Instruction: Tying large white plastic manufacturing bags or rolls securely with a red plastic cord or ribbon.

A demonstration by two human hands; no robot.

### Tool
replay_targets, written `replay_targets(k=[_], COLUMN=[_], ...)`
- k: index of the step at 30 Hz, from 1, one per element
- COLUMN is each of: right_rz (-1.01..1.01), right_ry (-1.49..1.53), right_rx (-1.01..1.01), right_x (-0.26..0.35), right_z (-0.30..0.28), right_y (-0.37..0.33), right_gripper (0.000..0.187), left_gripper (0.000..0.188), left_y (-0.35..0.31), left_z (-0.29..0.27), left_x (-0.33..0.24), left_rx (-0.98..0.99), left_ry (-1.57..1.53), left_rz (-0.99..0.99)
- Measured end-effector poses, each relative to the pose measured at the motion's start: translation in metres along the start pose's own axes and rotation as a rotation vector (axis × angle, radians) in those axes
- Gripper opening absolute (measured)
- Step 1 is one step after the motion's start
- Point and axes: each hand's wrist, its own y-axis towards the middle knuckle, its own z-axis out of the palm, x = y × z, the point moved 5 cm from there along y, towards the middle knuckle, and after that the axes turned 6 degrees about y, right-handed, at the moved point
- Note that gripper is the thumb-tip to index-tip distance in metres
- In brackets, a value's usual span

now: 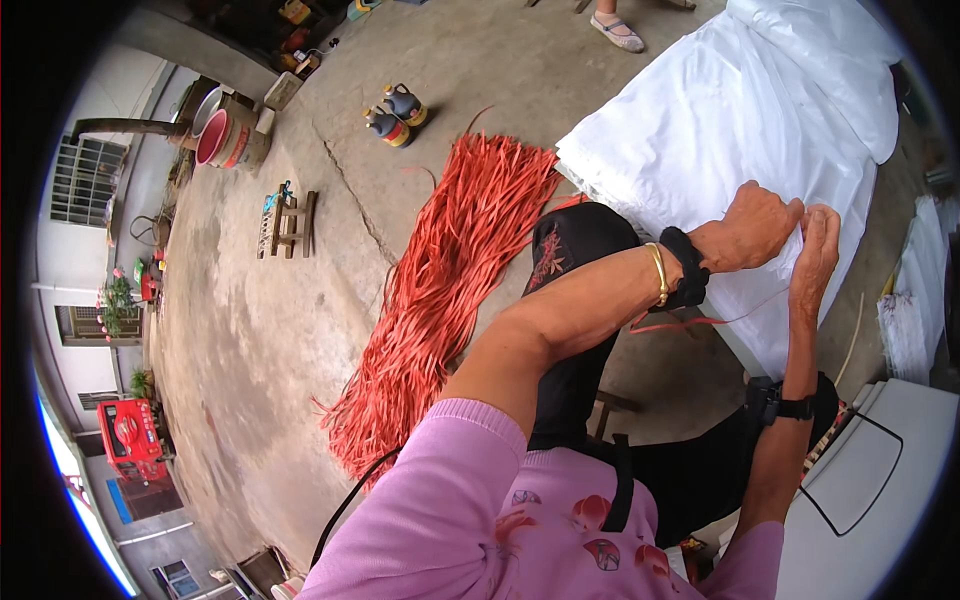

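White plastic sheeting [720, 110], like a stack of large sacks, spreads over my lap and away to the upper right. My left hand [752, 228] is closed in a fist over it; what lies inside the fingers is hidden. Right beside it, my right hand [818, 245] pinches a gathered bit of the white sheeting, its fingertips close to my left thumb. A thin red strip [705, 321] trails across the sheeting below my hands, and its end by my right hand is hard to follow. A long heap of red plastic strips [450, 270] lies on the ground to my left.
Two dark jugs [397, 115] stand beyond the red heap, and a small wooden stool [288, 222] sits farther left. Another person's foot [618, 32] shows at the top. More white sheeting [910, 300] and a pale grey box-like surface [880, 480] are at my right.
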Motion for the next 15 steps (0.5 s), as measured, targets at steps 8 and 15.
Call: replay_targets(k=[8, 15], right_rz=[0.501, 0.468], right_ry=[0.248, 0.664], right_rx=[0.050, 0.244], right_x=[-0.038, -0.005], right_z=[-0.020, 0.020], right_y=[-0.003, -0.022], right_gripper=[0.023, 0.024], left_gripper=[0.021, 0.025], left_y=[0.007, 0.006], left_z=[-0.016, -0.015], left_x=[0.054, 0.040], left_rx=[-0.097, 0.068], left_ry=[-1.169, -1.369], left_rz=[-0.512, -0.526])
